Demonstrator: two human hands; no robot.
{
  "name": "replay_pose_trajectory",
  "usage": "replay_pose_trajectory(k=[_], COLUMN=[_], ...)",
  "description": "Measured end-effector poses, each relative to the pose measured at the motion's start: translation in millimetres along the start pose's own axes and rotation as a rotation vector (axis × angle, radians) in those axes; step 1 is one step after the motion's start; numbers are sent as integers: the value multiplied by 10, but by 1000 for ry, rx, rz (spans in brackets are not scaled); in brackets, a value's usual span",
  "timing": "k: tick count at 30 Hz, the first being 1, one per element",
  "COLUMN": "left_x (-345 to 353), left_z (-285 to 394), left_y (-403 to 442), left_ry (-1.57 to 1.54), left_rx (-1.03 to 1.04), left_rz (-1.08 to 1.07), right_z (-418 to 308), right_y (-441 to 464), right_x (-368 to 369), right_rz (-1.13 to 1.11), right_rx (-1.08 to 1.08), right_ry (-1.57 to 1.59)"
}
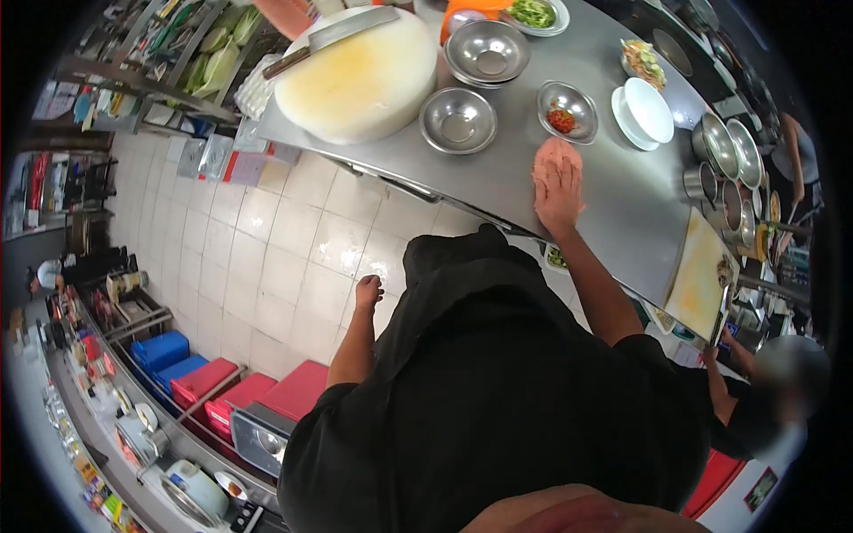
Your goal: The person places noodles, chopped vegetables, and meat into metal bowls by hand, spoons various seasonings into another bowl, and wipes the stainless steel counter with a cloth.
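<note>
My right hand [558, 191] presses a pink cloth [558, 151] onto the steel worktop [613, 204], fingers laid over the cloth. Just beyond the cloth is a metal bowl [579, 99] with red chopped food [560, 120] in it. To its left stands an empty metal bowl [458, 122], with stacked metal bowls [487, 51] behind. A white bowl [647, 111] sits to the right. My left hand [369, 291] hangs over the floor beside my body, fingers curled in, with nothing visible in it.
A cleaver [342, 37] lies on a thick round chopping board [373, 98] at the worktop's left. At the right, a co-worker's hands [715, 346] are by a knife and a rectangular cutting board [697, 266]. Pots [718, 142] crowd the far right edge. Red bins [298, 389] stand behind on the left.
</note>
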State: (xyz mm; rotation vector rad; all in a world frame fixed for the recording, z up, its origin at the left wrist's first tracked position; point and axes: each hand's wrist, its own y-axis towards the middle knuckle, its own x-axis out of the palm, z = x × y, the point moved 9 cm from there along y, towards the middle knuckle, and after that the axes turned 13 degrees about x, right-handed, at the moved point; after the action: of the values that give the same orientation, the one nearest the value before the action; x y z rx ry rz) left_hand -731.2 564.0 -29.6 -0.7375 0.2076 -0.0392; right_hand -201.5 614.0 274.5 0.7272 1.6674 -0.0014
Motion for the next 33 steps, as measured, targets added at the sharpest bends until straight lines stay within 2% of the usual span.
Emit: replay_pose_trajectory(k=[3, 7, 10, 12, 14, 16, 18, 21, 24, 25, 27, 28, 31, 33], left_x=[15, 207, 504, 726, 963, 1197, 1461, 1791, 2004, 2021, 1973, 1927, 1827, 1788], left_z=[6, 654, 1587, 2269, 2781, 3171, 3433, 3659, 3745, 3728, 3793, 3835, 3869, 3808], left_y=[-100, 72, 93, -15, -24, -21, 88, 216, 350, 370, 258, 171, -47, -72], left_ry=[-57, -87, -170, -228, -276, -320, -328, -378, -475, -498, -569, -592, -584, -541], left_rx=[-3, 265, 486, 563, 622, 662, 658, 586, 525, 511, 520, 536, 583, 619], left_rz=[35, 14, -55, -111, -179, -240, -266, -259, -256, -245, -191, -166, -110, -61], right_z=[-266, -309, -170, -147, -329, -824, -1348, -1661, -1724, -1777, -1820, -1850, -1863, -1848], right_y=[-52, -3, 98, 302, 560, 786, 959, 1056, 978, 962, 841, 815, 755, 751], right_x=[27, 98, 289, 417, 300, -94, -234, 611, 1080, 1143, 995, 950, 941, 961], right_rz=[-54, -40, -202, -315, -255, -24, 77, -144, -366, -414, -482, -510, -369, -352], right_rx=[-92, -114, 97, 249, 254, 113, -119, -263, -164, -220, -265, -291, -347, -337], right_ry=[77, 110, 173, 502, 701, 759, 649, 431, 336, 528, 353, 266, 354, 473])
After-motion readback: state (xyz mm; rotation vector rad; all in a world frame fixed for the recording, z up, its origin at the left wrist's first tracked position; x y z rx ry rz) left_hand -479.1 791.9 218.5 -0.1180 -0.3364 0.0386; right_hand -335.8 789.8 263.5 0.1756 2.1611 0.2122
